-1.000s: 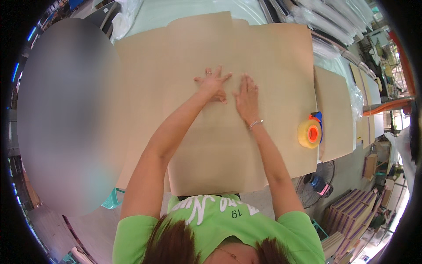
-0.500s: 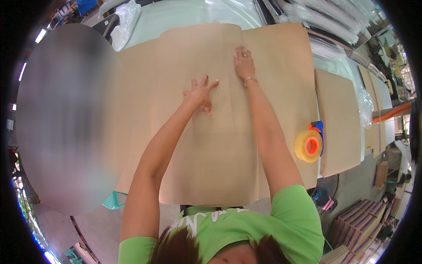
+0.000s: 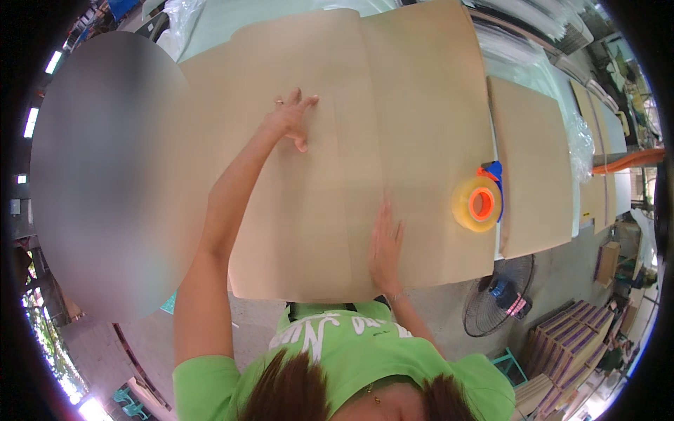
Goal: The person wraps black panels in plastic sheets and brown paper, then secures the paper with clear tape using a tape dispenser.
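A large sheet of brown cardboard (image 3: 309,217), its panel laid over from the left, lies on a wider brown cardboard sheet (image 3: 435,98). My left hand (image 3: 291,121) rests on the upper panel left of the middle, with fingers spread and nothing held. Close to my body, my right hand (image 3: 385,251) is flat along the panel's right edge, fingers stretched forward and slightly blurred. Right of that hand, a tape dispenser (image 3: 479,202) with a clear yellowish roll, an orange core and a blue and orange frame lies on the cardboard.
Another brown cardboard piece (image 3: 530,168) lies to the right. Plastic-wrapped panels (image 3: 526,49) are stacked at the far right. Below the table's right side stand a fan (image 3: 498,298) and a stack of flat cardboard (image 3: 572,344). A blurred grey oval covers the left side.
My right hand has slid from the far part of the panel's right edge back toward my body. My left hand stays spread on the panel. The whole view has shifted slightly.
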`<state>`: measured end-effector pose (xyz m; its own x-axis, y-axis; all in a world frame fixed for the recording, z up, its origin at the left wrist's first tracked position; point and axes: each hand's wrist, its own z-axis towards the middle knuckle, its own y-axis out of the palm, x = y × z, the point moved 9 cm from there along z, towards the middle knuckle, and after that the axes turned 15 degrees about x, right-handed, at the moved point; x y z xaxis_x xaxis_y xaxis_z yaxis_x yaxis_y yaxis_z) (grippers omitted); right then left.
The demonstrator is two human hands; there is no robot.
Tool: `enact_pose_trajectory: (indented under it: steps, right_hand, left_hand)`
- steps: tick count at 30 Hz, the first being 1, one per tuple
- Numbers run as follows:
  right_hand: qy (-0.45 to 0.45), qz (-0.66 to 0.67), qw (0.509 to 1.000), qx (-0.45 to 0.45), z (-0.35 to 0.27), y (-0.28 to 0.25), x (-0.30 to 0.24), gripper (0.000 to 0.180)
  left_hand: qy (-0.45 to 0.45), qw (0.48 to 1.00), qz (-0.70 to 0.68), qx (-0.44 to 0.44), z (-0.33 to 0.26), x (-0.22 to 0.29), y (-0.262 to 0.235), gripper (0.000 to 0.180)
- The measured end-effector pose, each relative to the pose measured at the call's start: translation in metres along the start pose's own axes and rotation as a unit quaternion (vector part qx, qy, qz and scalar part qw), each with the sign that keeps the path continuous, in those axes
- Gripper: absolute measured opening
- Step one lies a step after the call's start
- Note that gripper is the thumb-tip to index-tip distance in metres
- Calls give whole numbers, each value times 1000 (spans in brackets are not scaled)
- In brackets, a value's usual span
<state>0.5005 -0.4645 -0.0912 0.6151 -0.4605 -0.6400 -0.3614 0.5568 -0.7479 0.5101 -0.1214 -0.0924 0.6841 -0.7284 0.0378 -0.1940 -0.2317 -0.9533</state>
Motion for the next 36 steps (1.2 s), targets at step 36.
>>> enact_pose_trajectory:
  steps: [36]
  right_hand:
    - [362, 597, 684, 212, 96, -111, 59, 51]
  left_hand:
    - [127, 990, -50, 42, 6, 6, -14, 118]
